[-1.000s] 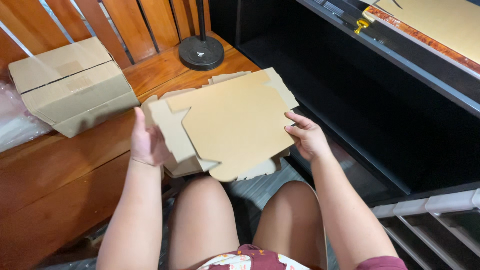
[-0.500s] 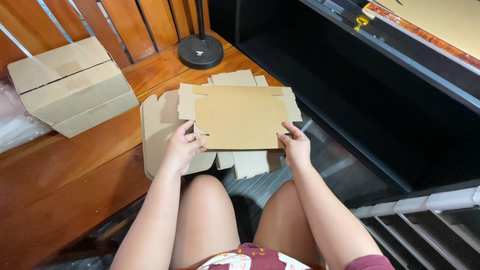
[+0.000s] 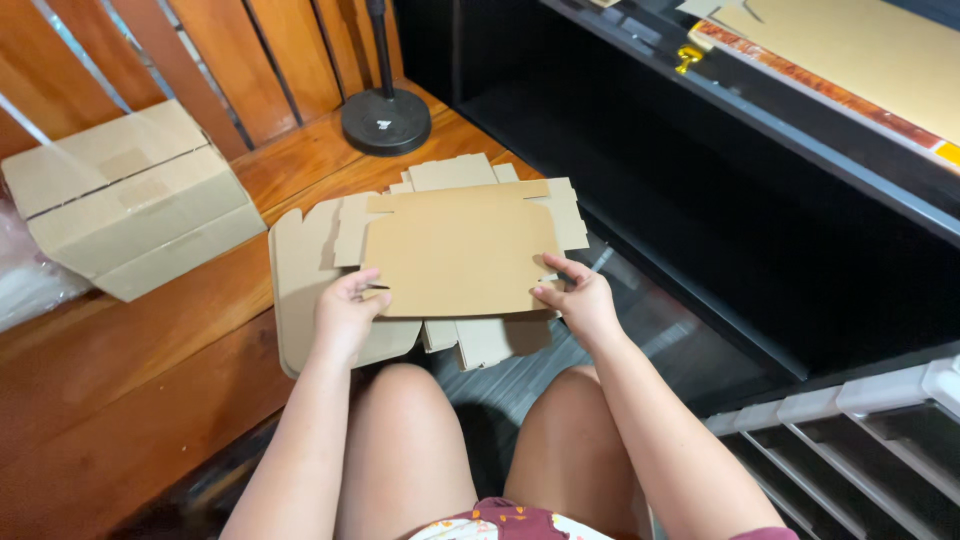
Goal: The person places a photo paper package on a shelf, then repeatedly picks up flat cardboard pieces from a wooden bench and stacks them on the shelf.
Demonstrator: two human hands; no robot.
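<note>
Reddish-brown wooden slats (image 3: 200,50) are rising at the back, with pale gaps showing between them; a polished wooden floor (image 3: 120,400) of the same warm tone is stretching below and catching soft, even light; a round black stand base (image 3: 386,122) is sitting on it, its pole going upward; a closed cardboard box (image 3: 130,205) is lying to the left beside clear plastic wrap (image 3: 25,285); a black shelving unit (image 3: 720,200) is filling the right side; grey plastic drawers (image 3: 860,440) are showing at the lower right.
</note>
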